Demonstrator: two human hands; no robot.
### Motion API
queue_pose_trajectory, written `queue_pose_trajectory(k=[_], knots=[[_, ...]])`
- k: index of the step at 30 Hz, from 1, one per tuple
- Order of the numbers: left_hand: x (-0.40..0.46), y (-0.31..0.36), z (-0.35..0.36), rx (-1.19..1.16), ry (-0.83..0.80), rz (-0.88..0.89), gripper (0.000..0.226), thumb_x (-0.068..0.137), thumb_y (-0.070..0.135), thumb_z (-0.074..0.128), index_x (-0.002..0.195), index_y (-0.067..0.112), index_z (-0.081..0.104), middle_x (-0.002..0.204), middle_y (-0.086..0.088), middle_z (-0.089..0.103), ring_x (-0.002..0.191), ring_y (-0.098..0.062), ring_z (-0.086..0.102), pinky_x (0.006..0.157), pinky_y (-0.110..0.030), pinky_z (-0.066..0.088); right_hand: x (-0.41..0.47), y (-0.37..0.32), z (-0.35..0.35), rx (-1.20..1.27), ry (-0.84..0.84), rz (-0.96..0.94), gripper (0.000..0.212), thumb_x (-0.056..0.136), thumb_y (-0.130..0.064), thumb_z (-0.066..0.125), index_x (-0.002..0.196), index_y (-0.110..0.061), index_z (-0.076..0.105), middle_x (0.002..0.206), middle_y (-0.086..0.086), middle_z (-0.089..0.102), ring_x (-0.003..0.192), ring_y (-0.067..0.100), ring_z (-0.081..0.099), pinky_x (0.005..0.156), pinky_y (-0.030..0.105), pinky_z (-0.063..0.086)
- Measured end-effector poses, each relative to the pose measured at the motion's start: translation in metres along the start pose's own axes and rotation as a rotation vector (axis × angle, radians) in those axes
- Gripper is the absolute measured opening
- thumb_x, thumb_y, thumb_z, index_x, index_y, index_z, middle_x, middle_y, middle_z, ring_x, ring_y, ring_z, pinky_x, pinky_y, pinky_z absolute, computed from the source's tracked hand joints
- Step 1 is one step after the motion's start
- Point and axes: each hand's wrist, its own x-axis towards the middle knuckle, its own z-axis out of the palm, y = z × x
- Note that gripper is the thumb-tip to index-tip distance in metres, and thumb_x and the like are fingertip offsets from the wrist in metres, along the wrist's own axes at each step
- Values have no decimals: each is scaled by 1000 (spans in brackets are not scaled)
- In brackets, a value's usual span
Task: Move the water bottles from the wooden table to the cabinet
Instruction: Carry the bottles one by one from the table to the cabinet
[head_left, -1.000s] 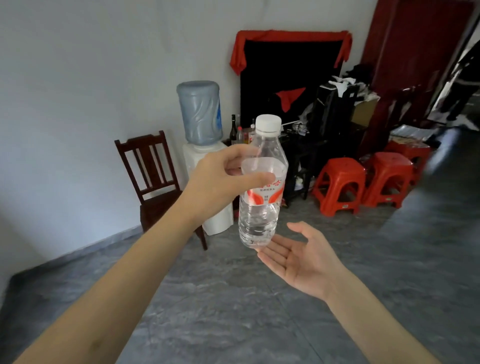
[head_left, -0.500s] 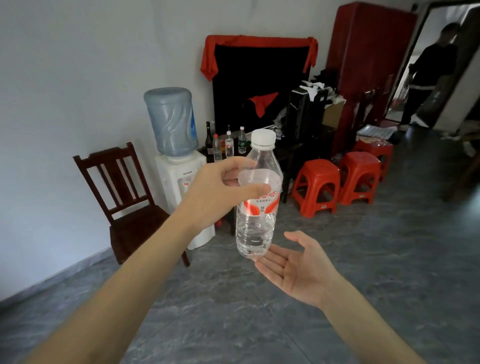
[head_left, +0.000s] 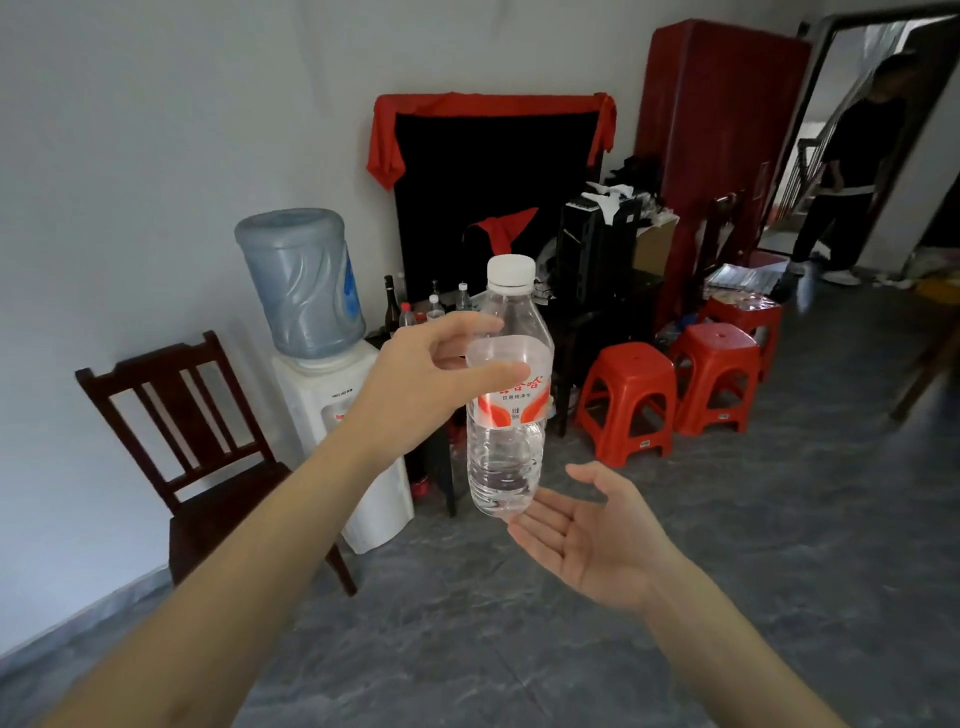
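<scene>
The left hand (head_left: 415, 384) grips the upright water bottle (head_left: 506, 415) around its upper body, fingers curled; the right hand (head_left: 587, 535) lies flat and empty (palm up) at five o'clock of its base.

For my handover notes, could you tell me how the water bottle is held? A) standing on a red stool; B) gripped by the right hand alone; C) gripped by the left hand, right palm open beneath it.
C: the left hand grips the water bottle; the right hand lies open beneath it.
</scene>
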Motion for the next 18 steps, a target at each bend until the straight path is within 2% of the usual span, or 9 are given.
queue_pose_trajectory(k=[5, 10, 13, 16, 18], knots=[[38, -23, 5, 1, 10, -17, 48, 78, 32, 87, 123, 26, 71, 112, 9, 77, 106, -10, 73, 102, -41, 56, 35, -34, -4, -5, 9, 12, 56, 90, -32, 56, 130, 7, 54, 121, 24, 69, 112, 35, 68, 90, 42, 58], [72, -45, 1, 17, -3, -35, 61, 68, 43, 91, 123, 26, 71, 111, 8, 78, 105, -10, 73, 100, -39, 56, 76, -52, -4, -13, 8, 55, 56, 89, -32, 56, 130, 6, 54, 120, 23, 69, 109, 34, 70, 89, 41, 59], [94, -61, -3, 30, 6, -46, 63, 65, 48, 83, 123, 27, 71, 110, 9, 78, 104, -10, 73, 100, -39, 56, 105, -65, -2, -10, 15, 80, 55, 89, -31, 56, 130, 6, 54, 120, 24, 69, 110, 35, 69, 88, 41, 59], [122, -82, -13, 35, 12, -60, 66, 61, 50, 90, 121, 29, 71, 109, 9, 78, 102, -10, 73, 98, -37, 57, 137, -78, 3, -14, 15, 95, 55, 90, -32, 55, 130, 6, 54, 121, 24, 69, 112, 35, 68, 91, 40, 58], [144, -95, -23, 47, 13, -74, 61, 63, 50, 91, 118, 33, 71, 107, 12, 78, 100, -9, 74, 95, -34, 58, 161, -89, 9, -20, 10, 98, 56, 89, -31, 56, 130, 6, 54, 121, 23, 68, 113, 34, 68, 93, 40, 57]])
